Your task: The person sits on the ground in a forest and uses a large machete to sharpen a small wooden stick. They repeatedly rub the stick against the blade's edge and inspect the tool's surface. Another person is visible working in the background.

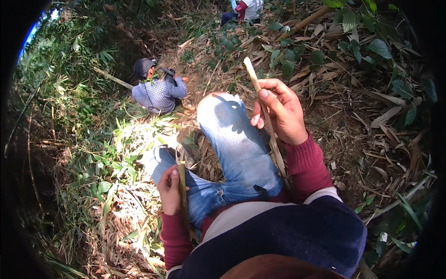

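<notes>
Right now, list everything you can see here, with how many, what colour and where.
bamboo strip: one, pale tan, held in the right hand.
bamboo stick: one, brown-green, held in the left hand.
dry leaf litter: many, tan, ground at right.
green plants: many, slope at left.
person in checked shirt: one, crouched upslope.
second person: one, top edge.
jeans: blue, own legs.
left hand: maroon sleeve.
right hand: maroon sleeve.

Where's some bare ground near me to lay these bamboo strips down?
The likeliest patch is the dirt right of the right hand, bordered by the raised knee and dry leaves. Left of the left hand, grass crowds the slope. Ahead, a person in a checked shirt sits.
</notes>
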Demonstrator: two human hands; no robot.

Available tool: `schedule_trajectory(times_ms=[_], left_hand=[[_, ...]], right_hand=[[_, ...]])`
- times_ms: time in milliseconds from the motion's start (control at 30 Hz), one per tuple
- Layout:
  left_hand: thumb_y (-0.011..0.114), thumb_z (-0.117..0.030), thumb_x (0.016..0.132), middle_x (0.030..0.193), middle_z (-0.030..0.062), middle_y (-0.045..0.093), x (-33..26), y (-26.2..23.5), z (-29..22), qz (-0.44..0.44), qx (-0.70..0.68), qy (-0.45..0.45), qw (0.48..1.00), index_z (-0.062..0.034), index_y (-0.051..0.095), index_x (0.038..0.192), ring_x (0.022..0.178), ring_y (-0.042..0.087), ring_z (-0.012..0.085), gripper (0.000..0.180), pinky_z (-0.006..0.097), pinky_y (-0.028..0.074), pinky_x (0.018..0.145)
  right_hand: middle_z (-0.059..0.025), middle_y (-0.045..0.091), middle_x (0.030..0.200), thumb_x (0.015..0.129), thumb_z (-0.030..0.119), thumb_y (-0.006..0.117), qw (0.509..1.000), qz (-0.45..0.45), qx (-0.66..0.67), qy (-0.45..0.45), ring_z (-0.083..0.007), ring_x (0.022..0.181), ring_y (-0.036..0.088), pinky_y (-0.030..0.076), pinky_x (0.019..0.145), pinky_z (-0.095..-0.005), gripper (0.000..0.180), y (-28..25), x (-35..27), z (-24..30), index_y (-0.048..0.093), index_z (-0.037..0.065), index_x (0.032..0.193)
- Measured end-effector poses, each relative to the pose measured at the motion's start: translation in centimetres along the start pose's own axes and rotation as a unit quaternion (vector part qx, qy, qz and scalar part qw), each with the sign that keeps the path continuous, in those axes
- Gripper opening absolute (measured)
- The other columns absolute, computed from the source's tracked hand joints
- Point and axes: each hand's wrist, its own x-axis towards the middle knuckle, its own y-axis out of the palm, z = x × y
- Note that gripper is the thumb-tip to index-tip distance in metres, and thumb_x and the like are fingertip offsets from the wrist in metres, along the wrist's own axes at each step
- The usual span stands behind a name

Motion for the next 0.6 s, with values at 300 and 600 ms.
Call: schedule_trajectory(times_ms=[300,600], left_hand=[[0.072,-0.019,0.086,0.111,0.0143,0.060,-2.0,2.0,3.9,-0.130,0.485,0.267,0.823,-0.0043,0.066,0.127,0.110,0.052,0.0356,0.045,0.046,0.036,0.100],[0.074,-0.034,0.087,0.115,0.0161,0.060,-2.0,1.0,3.1,-0.093,0.496,0.243,0.829,-0.0036,0.049,0.146,0.112,0.051,0.0356,0.071,0.047,0.034,0.103]], right_hand=[[-0.0133,0.072,0.084,0.103,0.015,0.062,0.999,-0.002,-0.010,-0.040,-0.0160,0.071,0.069,0.055,0.062,-0.0261,0.027,2.1,1.1,-0.4,0.055,0.000,0.124],[-0.0132,0.072,0.090,0.102,0.016,0.064,0.997,-0.006,0.075,-0.030,-0.0154,0.076,0.069,0.054,0.067,-0.0252,0.025,2.4,1.5,-0.6,0.057,0.001,0.121]])
